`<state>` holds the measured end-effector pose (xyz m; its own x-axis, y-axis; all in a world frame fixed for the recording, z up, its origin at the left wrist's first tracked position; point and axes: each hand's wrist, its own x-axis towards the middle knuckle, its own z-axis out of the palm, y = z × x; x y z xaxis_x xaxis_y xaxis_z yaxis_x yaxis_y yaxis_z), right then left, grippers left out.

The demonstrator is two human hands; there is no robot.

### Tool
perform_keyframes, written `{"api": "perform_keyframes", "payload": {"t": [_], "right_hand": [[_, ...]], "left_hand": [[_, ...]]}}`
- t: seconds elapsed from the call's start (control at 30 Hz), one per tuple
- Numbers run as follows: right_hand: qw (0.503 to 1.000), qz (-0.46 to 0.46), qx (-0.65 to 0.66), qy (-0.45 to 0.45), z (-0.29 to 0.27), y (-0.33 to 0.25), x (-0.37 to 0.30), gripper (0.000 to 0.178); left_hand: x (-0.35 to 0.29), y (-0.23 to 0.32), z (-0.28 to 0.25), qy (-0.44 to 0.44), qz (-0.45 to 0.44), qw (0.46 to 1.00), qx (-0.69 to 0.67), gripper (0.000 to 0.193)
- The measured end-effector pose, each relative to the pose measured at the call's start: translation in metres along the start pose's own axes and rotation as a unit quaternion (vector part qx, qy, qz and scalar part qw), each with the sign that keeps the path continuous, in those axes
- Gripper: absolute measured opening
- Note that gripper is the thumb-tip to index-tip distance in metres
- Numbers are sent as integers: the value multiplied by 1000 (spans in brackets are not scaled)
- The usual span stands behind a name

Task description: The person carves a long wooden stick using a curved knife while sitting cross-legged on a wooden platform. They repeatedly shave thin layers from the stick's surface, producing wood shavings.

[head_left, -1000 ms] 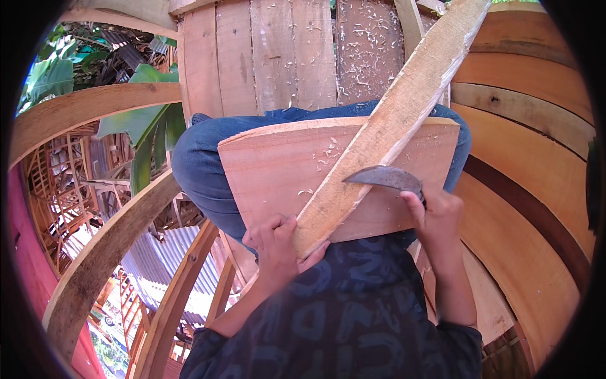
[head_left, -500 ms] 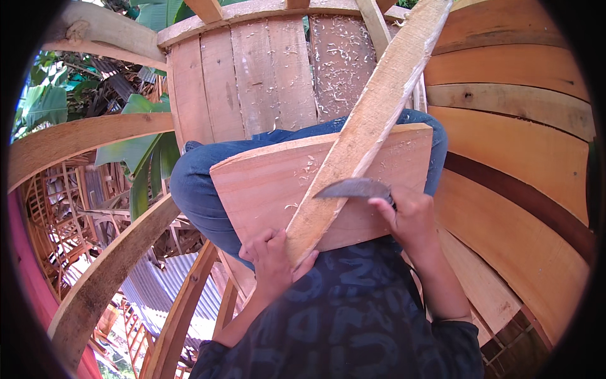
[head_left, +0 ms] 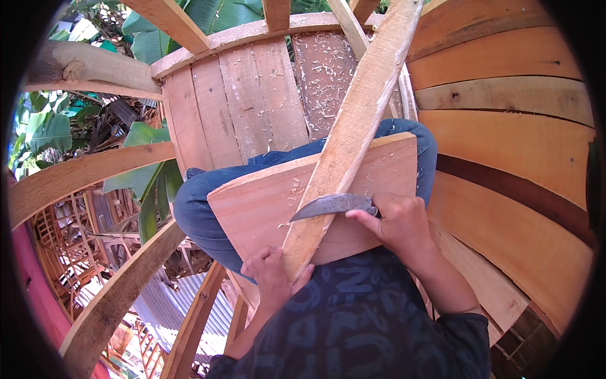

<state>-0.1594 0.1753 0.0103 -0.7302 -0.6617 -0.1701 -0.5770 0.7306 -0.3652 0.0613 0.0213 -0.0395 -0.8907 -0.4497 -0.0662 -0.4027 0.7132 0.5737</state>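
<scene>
A long, rough wooden strip (head_left: 353,120) slants across my lap, its near end close to my belly. My left hand (head_left: 271,275) is wrapped round that near end. In my right hand (head_left: 404,222) is a curved knife (head_left: 333,204), gripped by its handle, which the fingers mostly cover. The blade lies across the strip, its tip pointing left and reaching the strip's left edge. Under the strip a broad flat board (head_left: 252,199) rests on my crossed legs, dotted with a few pale shavings.
Plank flooring (head_left: 259,95) ahead is strewn with curled shavings. Wide planks (head_left: 499,145) line the right side, with a dark gap between two of them. Bare beams (head_left: 120,284) frame the left, with corrugated metal sheets (head_left: 183,309) and banana leaves (head_left: 145,183) beyond them.
The knife has slid down the strip toward my left hand, and my right hand came nearer with it. My left hand keeps its hold. The whole view has shifted slightly.
</scene>
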Motion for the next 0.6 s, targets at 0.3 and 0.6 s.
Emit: {"api": "perform_keyframes", "payload": {"t": [0.3,0.6], "right_hand": [[993,19,-58,100,-4,43,35,60],[983,95,-76,137,4,40,29,63]], "left_hand": [[1,6,-1,15,-11,1000,-11,72],[1,1,1,25,6,1000,-12,72]]}}
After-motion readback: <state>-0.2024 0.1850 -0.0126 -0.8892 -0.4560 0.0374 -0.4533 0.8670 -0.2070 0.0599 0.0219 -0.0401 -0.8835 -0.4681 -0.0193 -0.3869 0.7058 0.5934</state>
